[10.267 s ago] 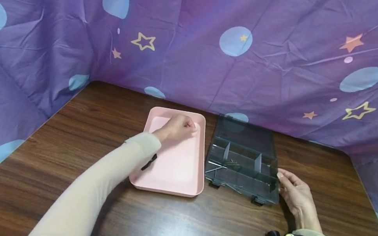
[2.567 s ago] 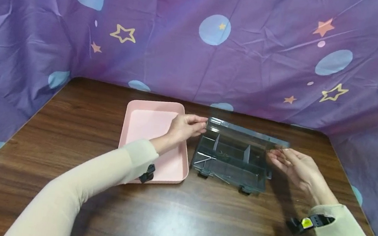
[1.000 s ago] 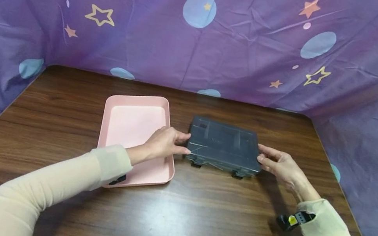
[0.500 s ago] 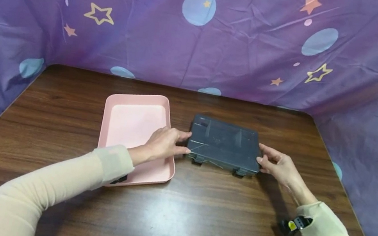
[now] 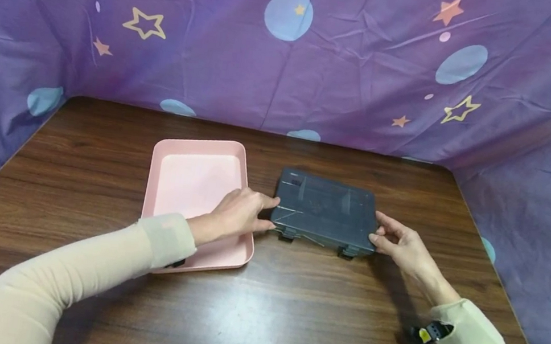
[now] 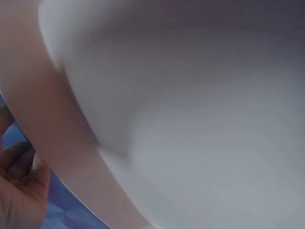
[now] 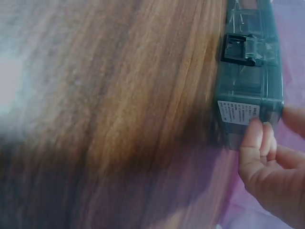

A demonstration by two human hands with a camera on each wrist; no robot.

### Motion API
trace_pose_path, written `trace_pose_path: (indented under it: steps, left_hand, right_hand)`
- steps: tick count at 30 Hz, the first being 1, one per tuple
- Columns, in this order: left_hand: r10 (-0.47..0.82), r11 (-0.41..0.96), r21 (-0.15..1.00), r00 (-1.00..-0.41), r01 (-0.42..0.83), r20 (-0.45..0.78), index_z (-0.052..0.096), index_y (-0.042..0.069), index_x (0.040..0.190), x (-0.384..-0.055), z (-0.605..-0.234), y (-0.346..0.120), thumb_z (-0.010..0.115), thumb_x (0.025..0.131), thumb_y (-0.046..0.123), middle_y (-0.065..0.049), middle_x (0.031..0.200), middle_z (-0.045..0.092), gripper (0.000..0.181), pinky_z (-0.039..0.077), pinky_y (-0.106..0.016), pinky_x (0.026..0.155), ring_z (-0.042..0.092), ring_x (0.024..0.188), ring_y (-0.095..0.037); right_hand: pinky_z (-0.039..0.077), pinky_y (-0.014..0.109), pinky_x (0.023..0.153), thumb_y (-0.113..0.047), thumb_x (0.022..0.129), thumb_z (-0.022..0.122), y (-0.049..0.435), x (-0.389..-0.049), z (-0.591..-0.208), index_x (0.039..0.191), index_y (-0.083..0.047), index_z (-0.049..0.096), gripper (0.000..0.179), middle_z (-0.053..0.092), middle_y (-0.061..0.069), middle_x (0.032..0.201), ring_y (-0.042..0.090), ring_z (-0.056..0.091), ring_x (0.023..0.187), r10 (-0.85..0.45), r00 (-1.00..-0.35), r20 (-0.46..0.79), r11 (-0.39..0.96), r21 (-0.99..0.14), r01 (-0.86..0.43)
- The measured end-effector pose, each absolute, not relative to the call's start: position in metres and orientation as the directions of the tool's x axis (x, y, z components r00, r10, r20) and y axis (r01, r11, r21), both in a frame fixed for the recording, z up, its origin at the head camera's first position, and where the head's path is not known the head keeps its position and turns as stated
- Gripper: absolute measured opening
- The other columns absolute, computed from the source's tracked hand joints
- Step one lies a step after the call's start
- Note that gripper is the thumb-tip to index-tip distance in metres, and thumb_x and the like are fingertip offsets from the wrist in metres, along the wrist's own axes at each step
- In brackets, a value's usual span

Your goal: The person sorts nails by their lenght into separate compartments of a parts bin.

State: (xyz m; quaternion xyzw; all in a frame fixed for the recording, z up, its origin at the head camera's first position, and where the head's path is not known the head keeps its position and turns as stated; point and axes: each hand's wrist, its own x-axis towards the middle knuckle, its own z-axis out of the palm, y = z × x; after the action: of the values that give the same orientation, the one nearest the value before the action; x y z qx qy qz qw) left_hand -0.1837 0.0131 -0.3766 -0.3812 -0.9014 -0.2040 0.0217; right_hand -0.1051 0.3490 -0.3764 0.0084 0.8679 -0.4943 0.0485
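A dark translucent plastic compartment box (image 5: 325,209) lies on the table with its lid down. Dividers and a few thin rods show faintly through the lid. Two black latches (image 5: 346,252) jut out from its front side. At the box's left end, my left hand (image 5: 236,216) holds the edge between thumb and forefinger. My right hand (image 5: 405,251) grips the opposite end, thumb toward the front corner. In the right wrist view its fingertips (image 7: 255,133) press on a white printed label (image 7: 238,112) on the box's end wall.
A shallow pink tray (image 5: 153,180) stands left of the box, under my left wrist, with no contents visible in it. Dark wood table (image 5: 289,311) spreads toward the front. A purple curtain with stars (image 5: 206,60) hangs behind the table and along both sides.
Earlier the left hand was over the tray and the box's lid lay back; then both hands raised the lid. It came down, and over the last second the hands stay at the box's ends.
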Motion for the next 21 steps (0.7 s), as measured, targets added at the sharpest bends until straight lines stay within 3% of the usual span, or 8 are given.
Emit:
trace_pose_path:
  steps: [2,5,9,13,17,21]
  left_hand:
    - [0.675,0.625,0.340,-0.705,0.702,0.216,0.063,0.010,0.121,-0.183,-0.378,0.013,0.078,0.075,0.034,-0.006,0.114,0.067,0.054,0.051,-0.029,0.054,0.063,0.064,-0.015]
    - [0.660,0.624,0.356,-0.713,0.696,0.236,0.063,0.009,0.120,-0.182,-0.380,0.014,0.079,0.073,0.033,-0.008,0.112,0.067,0.056,0.049,-0.027,0.050,0.059,0.056,-0.014]
    - [0.638,0.636,0.362,-0.728,0.681,0.249,0.064,0.010,0.120,-0.181,-0.383,0.016,0.080,0.071,0.034,-0.007,0.108,0.069,0.057,0.051,-0.027,0.053,0.058,0.056,-0.012]
    - [0.632,0.646,0.341,-0.729,0.683,0.263,0.064,0.010,0.120,-0.180,-0.386,0.017,0.080,0.071,0.035,-0.006,0.108,0.070,0.057,0.055,-0.032,0.065,0.068,0.077,-0.017]
    - [0.635,0.650,0.315,-0.722,0.691,0.274,0.063,0.009,0.120,-0.179,-0.387,0.019,0.080,0.071,0.035,-0.007,0.113,0.068,0.058,0.055,-0.034,0.074,0.067,0.096,-0.022]
    - [0.631,0.650,0.321,-0.725,0.688,0.277,0.062,0.008,0.119,-0.178,-0.387,0.020,0.081,0.070,0.035,-0.009,0.112,0.068,0.058,0.055,-0.035,0.074,0.067,0.096,-0.024]
  right_hand:
    - [0.047,0.013,0.069,-0.007,0.089,0.061,0.348,-0.103,-0.374,0.143,0.008,0.026,0.066,0.048,0.002,0.097,-0.004,0.049,0.080,-0.056,-0.993,-0.100,0.551,-0.833,0.053]
    - [0.043,0.013,0.069,-0.005,0.085,0.065,0.347,-0.101,-0.372,0.143,0.010,0.023,0.073,0.047,0.013,0.104,-0.002,0.048,0.081,-0.094,-0.991,-0.092,0.611,-0.792,0.016]
    - [0.041,0.014,0.067,-0.002,0.081,0.069,0.345,-0.098,-0.373,0.143,0.011,0.020,0.081,0.044,0.021,0.109,0.000,0.046,0.081,-0.126,-0.989,-0.073,0.675,-0.737,-0.032]
    - [0.042,0.013,0.065,0.003,0.075,0.072,0.342,-0.097,-0.377,0.141,0.015,0.020,0.085,0.041,0.023,0.106,0.000,0.046,0.078,-0.146,-0.989,-0.008,0.703,-0.705,-0.098]
    - [0.046,0.010,0.064,0.009,0.071,0.074,0.338,-0.096,-0.382,0.140,0.017,0.021,0.087,0.040,0.023,0.101,-0.001,0.048,0.075,-0.161,-0.985,0.053,0.751,-0.642,-0.158]
    - [0.048,0.011,0.063,0.009,0.069,0.076,0.333,-0.096,-0.386,0.140,0.016,0.024,0.088,0.042,0.022,0.098,0.006,0.051,0.075,-0.137,-0.986,0.098,0.814,-0.556,-0.169]
